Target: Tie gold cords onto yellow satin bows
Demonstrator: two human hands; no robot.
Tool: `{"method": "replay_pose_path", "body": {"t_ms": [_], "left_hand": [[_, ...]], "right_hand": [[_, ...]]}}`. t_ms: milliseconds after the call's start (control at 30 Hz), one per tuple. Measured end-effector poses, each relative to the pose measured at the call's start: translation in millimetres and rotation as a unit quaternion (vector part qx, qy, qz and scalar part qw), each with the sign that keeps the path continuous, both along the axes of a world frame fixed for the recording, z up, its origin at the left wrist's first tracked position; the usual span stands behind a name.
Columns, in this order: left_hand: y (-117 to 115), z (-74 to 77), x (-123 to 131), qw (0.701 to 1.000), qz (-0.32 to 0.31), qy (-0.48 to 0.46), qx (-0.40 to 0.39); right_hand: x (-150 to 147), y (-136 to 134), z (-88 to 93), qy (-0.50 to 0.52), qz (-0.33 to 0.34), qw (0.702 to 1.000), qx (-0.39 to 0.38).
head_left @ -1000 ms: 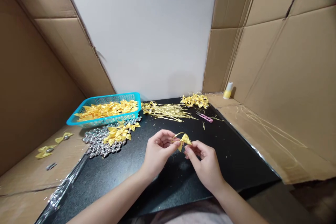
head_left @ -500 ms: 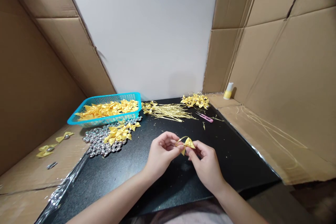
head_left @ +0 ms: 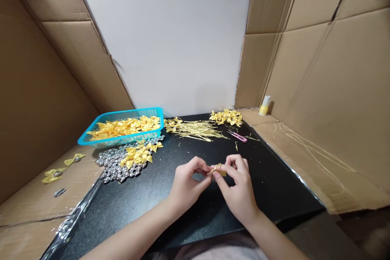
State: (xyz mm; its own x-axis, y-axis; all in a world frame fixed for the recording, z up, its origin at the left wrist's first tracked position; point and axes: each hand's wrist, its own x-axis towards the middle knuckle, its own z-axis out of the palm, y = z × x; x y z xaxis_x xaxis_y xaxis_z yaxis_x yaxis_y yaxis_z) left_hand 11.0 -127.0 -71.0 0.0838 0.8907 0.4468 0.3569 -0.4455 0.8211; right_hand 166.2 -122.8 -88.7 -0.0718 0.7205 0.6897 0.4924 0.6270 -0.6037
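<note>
A small yellow ribbon bow [head_left: 223,173] is held above the black tabletop, mostly covered by fingers. My left hand [head_left: 189,180] pinches its left side between thumb and forefinger, where a thin gold strip shows. On the other side, the thumb and forefinger of my right hand [head_left: 239,183] are closed on the bow, the other fingers curled. Both sets of fingertips nearly meet. Past my hands lies a pile of thin gold ties [head_left: 199,130]. Pink-handled thread snips [head_left: 238,135] rest to the right of it.
A blue basket [head_left: 122,136] full of yellow bows stands back left, with silver beads [head_left: 114,164] and loose bows [head_left: 140,154] before it. More bows [head_left: 227,117] are heaped at the back. A thread spool [head_left: 264,105] stands right. Cardboard walls [head_left: 329,89] enclose both sides.
The bow has turned and is now more hidden by my fingers. The loop of gold tie above it has gone down. My right hand's fingers have risen and shifted over the bow.
</note>
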Motion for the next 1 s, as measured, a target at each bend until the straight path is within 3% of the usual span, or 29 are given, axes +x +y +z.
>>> {"method": "replay_pose_path", "body": {"t_ms": [200,367,467,600,833,1000], "left_hand": [[0.5,6.4,5.6,0.984,-0.034,-0.140,-0.108],[6.1,7.2,4.2,0.968,-0.039,-0.200,-0.149],[13.5,4.4,-0.3,0.958,-0.024,-0.227,-0.171],[21.9,0.7,-5.1,0.952,-0.011,-0.246,-0.184],[27.2,-1.6,-7.0,0.952,0.004,-0.243,-0.184],[26.9,-2.9,-6.0,0.954,-0.010,-0.243,-0.178]], "right_hand": [[2.2,-1.0,0.0,0.036,0.022,0.999,-0.025],[6.4,-4.9,-3.3,0.087,0.037,0.995,0.030],[10.1,-7.5,-7.3,0.138,0.117,0.981,0.068],[13.9,-10.6,-8.1,0.225,0.231,0.946,0.037],[28.0,-20.8,18.0,0.290,0.243,0.924,0.047],[34.2,-19.3,40.3,0.304,0.272,0.913,-0.023]]}}
